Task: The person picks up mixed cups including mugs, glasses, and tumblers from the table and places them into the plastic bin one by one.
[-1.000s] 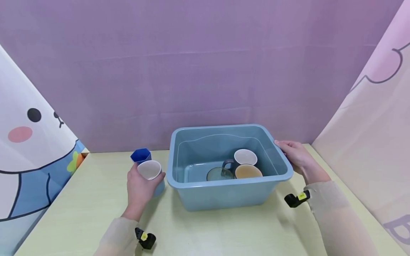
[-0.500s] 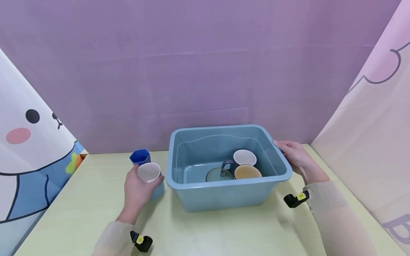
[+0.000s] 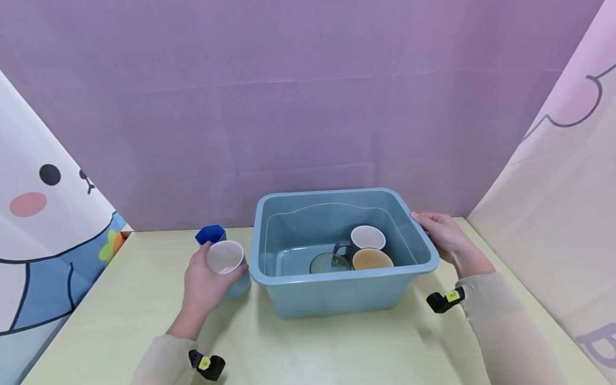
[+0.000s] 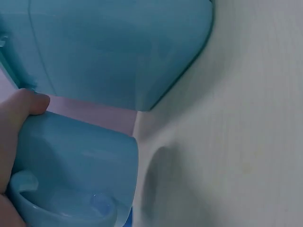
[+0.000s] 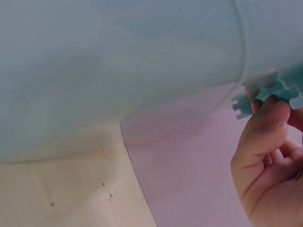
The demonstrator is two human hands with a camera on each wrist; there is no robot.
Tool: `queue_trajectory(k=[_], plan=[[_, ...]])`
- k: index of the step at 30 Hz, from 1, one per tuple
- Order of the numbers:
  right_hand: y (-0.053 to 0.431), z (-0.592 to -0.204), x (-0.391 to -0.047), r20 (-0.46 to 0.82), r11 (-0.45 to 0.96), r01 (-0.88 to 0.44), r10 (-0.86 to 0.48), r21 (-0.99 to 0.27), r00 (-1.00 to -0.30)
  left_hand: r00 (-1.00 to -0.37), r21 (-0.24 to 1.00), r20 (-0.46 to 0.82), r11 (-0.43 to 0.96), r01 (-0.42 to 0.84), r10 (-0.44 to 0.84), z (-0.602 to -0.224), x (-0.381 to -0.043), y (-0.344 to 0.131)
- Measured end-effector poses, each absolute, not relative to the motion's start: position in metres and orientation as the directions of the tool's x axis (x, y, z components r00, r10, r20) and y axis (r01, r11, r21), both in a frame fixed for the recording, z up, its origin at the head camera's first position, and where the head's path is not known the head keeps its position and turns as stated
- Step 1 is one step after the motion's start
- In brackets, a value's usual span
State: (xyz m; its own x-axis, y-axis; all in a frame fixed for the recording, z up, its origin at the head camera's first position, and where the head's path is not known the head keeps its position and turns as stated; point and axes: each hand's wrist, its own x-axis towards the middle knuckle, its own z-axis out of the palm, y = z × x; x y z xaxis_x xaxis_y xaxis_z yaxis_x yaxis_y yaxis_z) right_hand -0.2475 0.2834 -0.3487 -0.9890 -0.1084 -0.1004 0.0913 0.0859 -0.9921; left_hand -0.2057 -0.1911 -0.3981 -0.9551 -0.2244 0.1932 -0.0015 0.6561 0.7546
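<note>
My left hand (image 3: 206,284) grips a light blue mug (image 3: 239,289) with a white inside, its thumb at the rim on the side toward the basin. In the left wrist view the mug's curved handle (image 4: 71,208) shows, and its shadow lies on the table just off its base. A light blue plastic basin (image 3: 332,297) stands to the mug's right. My right hand (image 3: 445,235) holds the basin's right rim, fingers curled under the ribbed edge (image 5: 270,94). Inside the basin are a dark mug with a white inside (image 3: 368,237), a tan-lined cup (image 3: 372,259) and a greenish glass cup (image 3: 329,263).
A deep blue hexagonal cup (image 3: 210,234) stands behind the left hand, partly hidden by it. The pale wooden table (image 3: 308,353) ends at a purple cloth (image 3: 308,107) at the back. Printed cloths hang at the left (image 3: 53,235) and right (image 3: 563,224).
The blue mug in my left hand has shifted slightly up and right, closer to the basin, while the left wrist has swung a little left. The right hand and basin hold still.
</note>
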Motion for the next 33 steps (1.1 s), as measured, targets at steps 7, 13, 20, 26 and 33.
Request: queue_trajectory(k=[7,13,20,26,33], plan=[[0.284,-0.350,-0.248,-0.101,0.078,0.093,-0.108,-0.993,-0.989,-0.966,0.742,0.187,0.670,0.020,-0.178,-0.383,-0.201,-0.192],[0.284,-0.348,-0.247,-0.100,0.078,0.092,-0.114,-0.993,-0.988,-0.965,0.707,0.216,0.705,0.048,-0.151,-0.370,-0.198,-0.194],[0.282,-0.347,-0.246,-0.105,0.106,0.094,-0.100,-0.990,-0.989,-0.959,0.680,0.255,0.728,0.087,-0.124,-0.359,-0.196,-0.196],[0.283,-0.348,-0.246,-0.107,0.101,0.097,-0.101,-0.990,-0.989,-0.954,0.664,0.281,0.739,0.114,-0.106,-0.350,-0.194,-0.196],[0.284,-0.349,-0.247,-0.112,0.078,0.104,-0.115,-0.992,-0.987,-0.953,0.639,0.290,0.760,0.122,-0.091,-0.338,-0.193,-0.198]])
